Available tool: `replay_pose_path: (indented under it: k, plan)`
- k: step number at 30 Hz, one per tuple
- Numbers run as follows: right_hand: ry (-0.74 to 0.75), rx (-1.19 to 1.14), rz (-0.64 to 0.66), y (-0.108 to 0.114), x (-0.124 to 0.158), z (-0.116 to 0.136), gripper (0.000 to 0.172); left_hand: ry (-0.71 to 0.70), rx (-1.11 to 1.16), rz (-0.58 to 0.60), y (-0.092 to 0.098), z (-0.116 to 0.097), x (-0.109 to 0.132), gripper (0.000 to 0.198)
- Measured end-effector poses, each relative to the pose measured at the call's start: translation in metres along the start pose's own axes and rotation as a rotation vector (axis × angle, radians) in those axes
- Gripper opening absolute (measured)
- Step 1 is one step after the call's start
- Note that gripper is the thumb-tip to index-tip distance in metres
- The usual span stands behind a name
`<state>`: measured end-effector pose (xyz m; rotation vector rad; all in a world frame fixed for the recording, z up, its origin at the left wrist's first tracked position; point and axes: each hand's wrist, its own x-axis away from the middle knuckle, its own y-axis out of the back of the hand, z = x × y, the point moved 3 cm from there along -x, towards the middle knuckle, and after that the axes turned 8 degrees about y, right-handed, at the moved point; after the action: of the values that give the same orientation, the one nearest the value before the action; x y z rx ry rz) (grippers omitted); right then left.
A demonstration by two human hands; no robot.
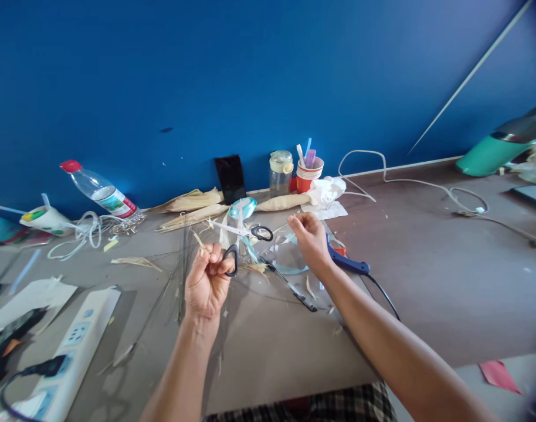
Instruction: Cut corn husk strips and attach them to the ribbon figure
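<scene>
My left hand (pixel 207 278) is closed, palm up, pinching a thin strip of dried husk (pixel 198 239) between thumb and fingers. A pair of scissors (pixel 241 230) with black handles stands spread beside it; one handle loop overlaps the left fingers and appears hooked on one. My right hand (pixel 309 237) is raised to the right, its thumb and fingertips pressed together; whatever they may hold is too small to make out. Partly behind the right forearm lies a blue glue gun (pixel 349 262) with a black cord. Between the hands, a utility knife (pixel 292 287) lies on the table.
Dried husks (pixel 191 202), a roll of light-blue ribbon (pixel 243 208), a dark phone (pixel 230 179), a glass jar (pixel 281 173) and paper cups (pixel 309 174) line the blue wall. A tilted bottle (pixel 103 196) and power strip (pixel 77 346) are left; a green kettle (pixel 492 153) is right.
</scene>
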<state>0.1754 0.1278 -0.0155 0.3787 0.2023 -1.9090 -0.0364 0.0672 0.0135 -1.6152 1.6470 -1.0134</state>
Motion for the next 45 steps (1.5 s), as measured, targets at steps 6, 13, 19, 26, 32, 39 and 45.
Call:
replay_pose_path:
  k: [6,13,19,26,32,39,45]
  plan:
    - [0.004,0.119,0.029,0.004,-0.002,-0.006,0.027,-0.004,-0.016,0.014,0.0,0.001,0.0,0.025]
    - [0.008,0.131,0.012,0.01,-0.006,-0.001,0.025,0.015,0.008,0.03,-0.001,0.002,0.0,0.027]
    - [0.145,0.22,0.026,0.016,-0.009,0.005,0.025,0.018,-0.016,0.026,-0.001,0.003,0.0,0.028]
    - [0.163,0.314,0.01,0.018,-0.012,0.002,0.029,0.016,-0.036,0.018,-0.001,0.005,-0.001,0.025]
    - [0.104,0.299,-0.01,0.019,-0.016,0.009,0.015,0.019,-0.03,0.017,0.002,0.005,-0.001,0.02]
    - [0.065,0.275,0.046,0.022,-0.016,0.009,0.038,0.025,-0.021,0.036,0.001,0.004,-0.001,0.023]
    - [0.161,0.195,-0.051,0.023,-0.02,0.003,0.033,0.022,-0.008,0.03,0.002,0.005,-0.002,0.024]
